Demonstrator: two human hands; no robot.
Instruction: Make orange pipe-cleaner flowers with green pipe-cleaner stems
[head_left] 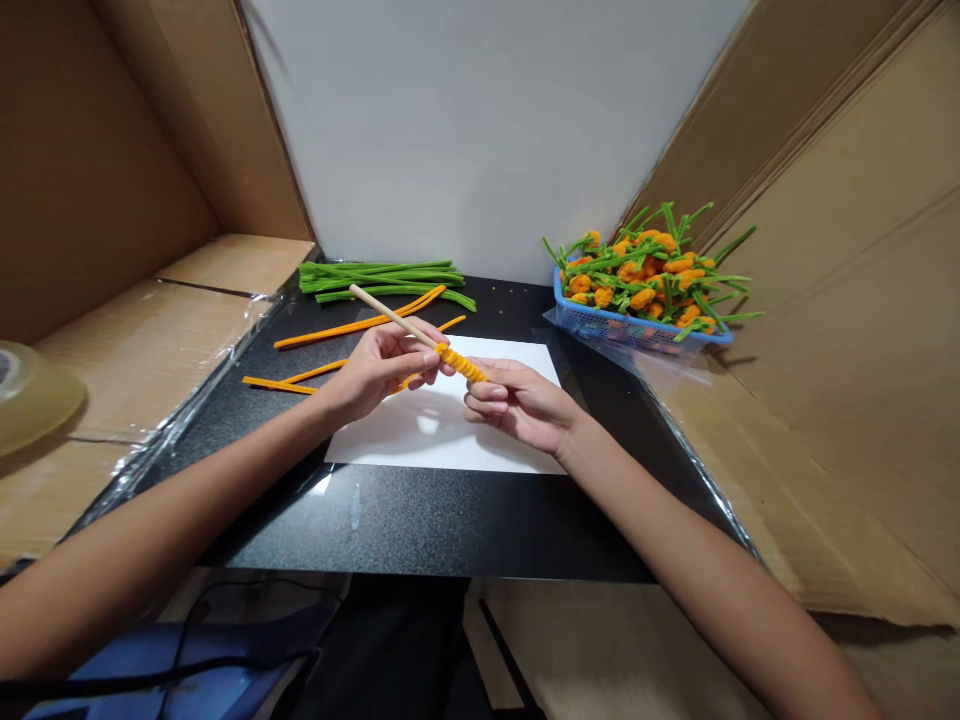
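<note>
My left hand (394,362) pinches a thin wooden stick (386,312), which slants up to the left. Around the stick's lower right part an orange pipe cleaner (462,364) is wound in a tight coil. At the coil's right end my right hand (517,400) closes its fingers on it. Both hands are held above a white sheet of paper (450,445). Loose orange pipe cleaners (322,333) lie left of and behind my left hand. The stick's right tip is hidden by the coil and fingers.
Green pipe cleaners (382,275) lie bundled at the back left of the black table (420,520). At the back right stands a blue basket (637,328) heaped with orange and green pipe-cleaner pieces. Cardboard walls (847,330) flank the table, and a tape roll (37,398) sits far left.
</note>
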